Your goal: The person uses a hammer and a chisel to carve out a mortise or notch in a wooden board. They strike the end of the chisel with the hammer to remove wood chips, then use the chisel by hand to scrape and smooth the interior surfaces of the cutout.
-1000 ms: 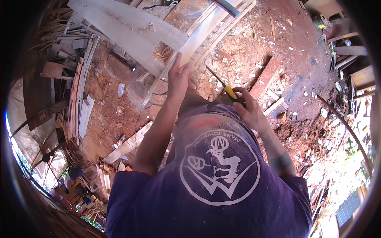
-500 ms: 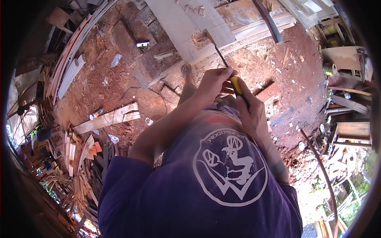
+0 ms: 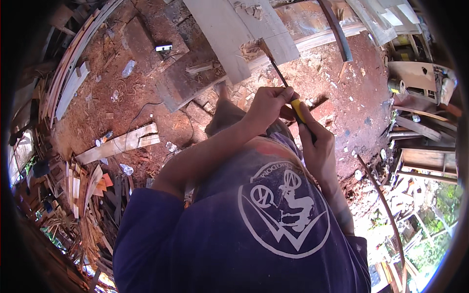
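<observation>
My right hand is wrapped round the yellow and black handle of a screwdriver. The fingers of my left hand pinch it where the long dark shaft meets the handle. That shaft points away from me, its far end over or against the edge of a rough notch in a pale wooden board. Shavings lie in the notch. From this angle I cannot tell whether the tip touches the wood.
Stacked long planks curve along the left, above a heap of wood scraps. A loose board and a thin cable lie on the reddish dirt floor. A dark bar crosses wood at the far right.
The view has shifted slightly, moving the floor items left and the notched board a little right. Both hands keep hold of the screwdriver, and its far end now overlaps the notch's edge.
</observation>
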{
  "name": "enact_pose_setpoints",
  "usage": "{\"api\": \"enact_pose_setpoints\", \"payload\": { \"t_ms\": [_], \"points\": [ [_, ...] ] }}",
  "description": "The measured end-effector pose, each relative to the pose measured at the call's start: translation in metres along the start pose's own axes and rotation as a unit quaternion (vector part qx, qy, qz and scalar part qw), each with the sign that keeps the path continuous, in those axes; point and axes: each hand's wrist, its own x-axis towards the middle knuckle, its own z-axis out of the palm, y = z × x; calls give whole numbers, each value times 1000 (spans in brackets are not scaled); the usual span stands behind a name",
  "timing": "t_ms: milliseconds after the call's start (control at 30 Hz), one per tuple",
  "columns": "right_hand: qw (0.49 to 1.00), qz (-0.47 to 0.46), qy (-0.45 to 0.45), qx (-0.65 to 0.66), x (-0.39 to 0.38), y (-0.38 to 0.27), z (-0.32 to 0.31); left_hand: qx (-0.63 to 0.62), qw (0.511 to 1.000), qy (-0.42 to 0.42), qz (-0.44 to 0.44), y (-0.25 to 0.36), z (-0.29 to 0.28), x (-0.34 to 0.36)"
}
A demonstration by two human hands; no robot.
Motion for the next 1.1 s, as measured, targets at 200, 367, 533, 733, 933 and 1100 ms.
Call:
{"api": "enact_pose_setpoints", "payload": {
  "t_ms": [200, 367, 533, 733, 933, 1100],
  "points": [
    [997, -38, 21, -60, 20, 0, 3, 31, 995, 23, 88, 15, -5, 8],
    [997, -48, 14, -59, 10, 6, 2, -29, 999, 10, -29, 22, -5, -1],
    [996, 65, -2, -54, 6, -8, -4, -26, 999, 21, 3, 5, -3, 3],
    [998, 3, 31, -61, 6, 2, 2, 0, 1000, 19, 2, 9, 0, 1],
    [997, 2, 37, -70, 12, 0, 2, 8, 999, 31, 8, 13, 1, 4],
    [998, -27, 41, -32, 16, -6, 5, -35, 999, 37, 2, 21, 1, 3]
  ]
}}
